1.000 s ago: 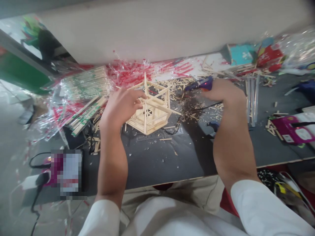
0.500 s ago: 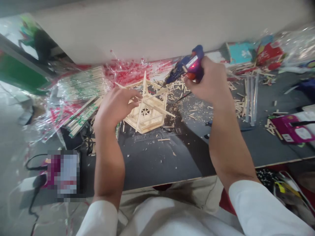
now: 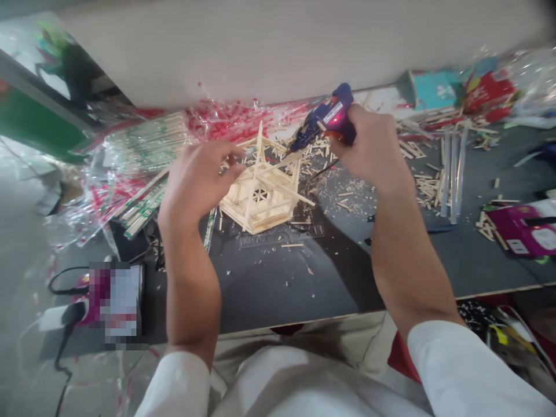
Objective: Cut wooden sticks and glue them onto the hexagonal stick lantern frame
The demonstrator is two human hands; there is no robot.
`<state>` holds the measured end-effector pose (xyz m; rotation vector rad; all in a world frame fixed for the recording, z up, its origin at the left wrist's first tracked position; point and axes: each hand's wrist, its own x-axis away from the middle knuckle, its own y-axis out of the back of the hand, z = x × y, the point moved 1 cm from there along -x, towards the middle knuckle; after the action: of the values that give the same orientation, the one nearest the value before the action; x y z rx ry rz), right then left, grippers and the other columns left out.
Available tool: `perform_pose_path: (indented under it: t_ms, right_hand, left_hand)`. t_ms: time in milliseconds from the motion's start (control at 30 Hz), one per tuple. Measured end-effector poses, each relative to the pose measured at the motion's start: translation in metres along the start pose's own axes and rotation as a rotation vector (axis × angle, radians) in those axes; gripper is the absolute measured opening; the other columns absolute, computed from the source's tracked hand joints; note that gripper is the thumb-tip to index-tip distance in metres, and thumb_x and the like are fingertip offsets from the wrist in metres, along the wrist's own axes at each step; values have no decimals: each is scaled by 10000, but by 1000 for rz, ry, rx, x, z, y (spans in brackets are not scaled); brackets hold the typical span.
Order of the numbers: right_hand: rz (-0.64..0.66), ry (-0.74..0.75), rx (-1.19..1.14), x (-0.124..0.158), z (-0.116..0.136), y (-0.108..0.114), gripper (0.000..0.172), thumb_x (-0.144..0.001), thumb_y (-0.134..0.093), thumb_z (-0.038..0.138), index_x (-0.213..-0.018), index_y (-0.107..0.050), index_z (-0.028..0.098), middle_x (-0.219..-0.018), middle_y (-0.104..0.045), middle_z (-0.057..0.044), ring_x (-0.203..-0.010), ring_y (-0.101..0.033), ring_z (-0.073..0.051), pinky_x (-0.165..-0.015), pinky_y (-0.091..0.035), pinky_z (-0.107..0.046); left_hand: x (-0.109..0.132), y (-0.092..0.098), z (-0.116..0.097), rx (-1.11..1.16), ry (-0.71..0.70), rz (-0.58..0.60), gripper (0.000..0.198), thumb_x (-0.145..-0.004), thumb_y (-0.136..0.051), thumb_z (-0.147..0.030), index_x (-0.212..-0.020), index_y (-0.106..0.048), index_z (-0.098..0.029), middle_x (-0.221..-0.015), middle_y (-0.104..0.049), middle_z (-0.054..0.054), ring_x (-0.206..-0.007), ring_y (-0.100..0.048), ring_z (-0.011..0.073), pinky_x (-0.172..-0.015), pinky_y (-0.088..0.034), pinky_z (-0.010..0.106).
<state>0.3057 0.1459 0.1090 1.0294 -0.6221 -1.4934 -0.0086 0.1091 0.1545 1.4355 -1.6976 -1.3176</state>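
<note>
A six-sided lattice of thin wooden sticks [image 3: 273, 217] stands on the dark table, with a star-shaped pattern inside and longer sticks rising and crossing above it. My left hand [image 3: 202, 176] is at its left side, thumb and fingers curved and apart, with nothing visible between them. Wrapped around the handle of a blue glue gun [image 3: 319, 119], my right hand [image 3: 376, 145] holds it tilted down to the left, a red light glowing on its side. The nozzle is at a flat stick on the lattice's upper right; whether it touches cannot be made out.
Bundled sticks in plastic [image 3: 147, 145] and red-white wrappers [image 3: 226, 121] lie behind and left. Cut bits litter the table around clear glue sticks [image 3: 454, 174]. A clear ruler [image 3: 282, 236] lies in front. Purple boxes [image 3: 521, 229] with cables sit at both sides.
My left fingers have come away from the upright sticks, moving slightly left and spreading. The glue gun has shifted a little left and down relative to the lattice. The view has turned slightly.
</note>
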Motion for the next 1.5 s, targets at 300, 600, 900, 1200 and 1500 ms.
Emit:
perform_pose_path:
  t_ms: [300, 600, 900, 1200, 1500]
  right_hand:
    - [-10, 18, 82, 1, 3, 4, 291, -955, -634, 385, -1210, -724, 279, -1078, -810, -144, -991, -747, -385, -908, -560, -512]
    - [-11, 1, 119, 2, 6, 8, 322, -990, -601, 254, -1278, -723, 179, -1085, -802, -180, -895, -697, -285, -837, -512, -393]
    - [-62, -25, 179, -2, -4, 9, 377, -952, -631, 243, -1308, -741, 184, -1100, -821, -183, -917, -710, -315, -851, -500, -412]
    - [-27, -55, 100, 4, -4, 19, 432, -986, -604, 310, -1379, -724, 177, -1168, -814, -210, -952, -696, -313, -870, -497, -410]
    - [-33, -88, 120, 2, -10, 23, 293, -958, -615, 311, -1229, -694, 234, -1157, -798, -195, -944, -664, -303, -917, -477, -422]
  left_hand:
    - [0, 1, -1, -7, 33, -50, 226, -999, -706, -344, -1162, -855, -295, -1087, -850, 41, -914, -701, 250, -928, -540, 433]
    - [0, 0, 4, 40, 27, -47, 225, -983, -707, -369, -1150, -849, -318, -1026, -828, 42, -950, -718, 269, -929, -558, 447]
    - [1, 1, 4, 65, 31, -27, 232, -984, -684, -395, -1141, -841, -326, -1029, -829, 26, -983, -706, 271, -915, -550, 454]
    - [1, 2, 3, 54, 41, -21, 263, -987, -689, -391, -1164, -847, -278, -1057, -847, 35, -931, -692, 257, -923, -541, 461]
    - [2, 4, -6, 19, 39, -26, 262, -1015, -670, -334, -1180, -852, -243, -1084, -849, 41, -938, -693, 246, -957, -542, 462]
